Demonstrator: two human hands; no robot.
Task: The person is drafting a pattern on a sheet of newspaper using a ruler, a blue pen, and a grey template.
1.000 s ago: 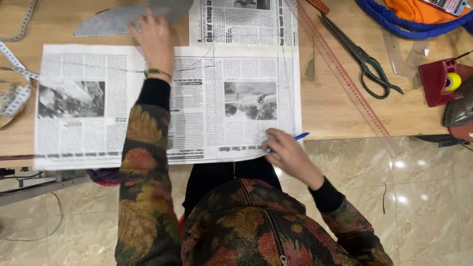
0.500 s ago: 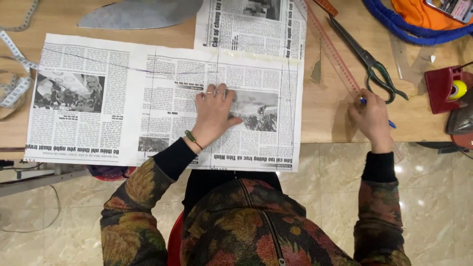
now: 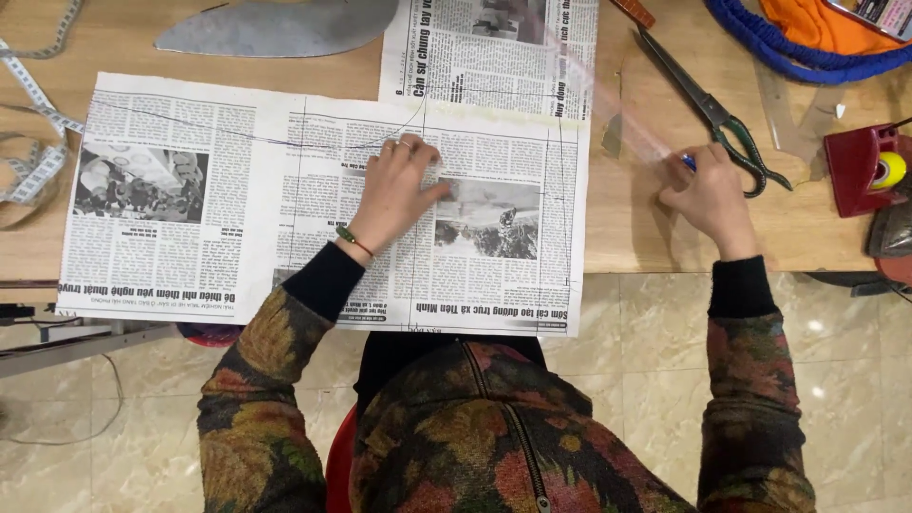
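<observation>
The left hand (image 3: 394, 190) lies flat, fingers spread, on the big newspaper sheet (image 3: 228, 199), which is spread along the near edge of the bench (image 3: 646, 233) and hangs a little over it; pen lines cross the print. This grip is released, only pressing down. The right hand (image 3: 708, 195) is clenched around a blue pen (image 3: 686, 161) and touches a clear ruler (image 3: 627, 119), blurred, which lies on the bare wood just beside the scissors (image 3: 717, 114). The sheet looks thin, light and easily torn or creased, so a flat palm suits it better than a pinch. The ruler seems stiff and slippery; it is best taken by its edges.
</observation>
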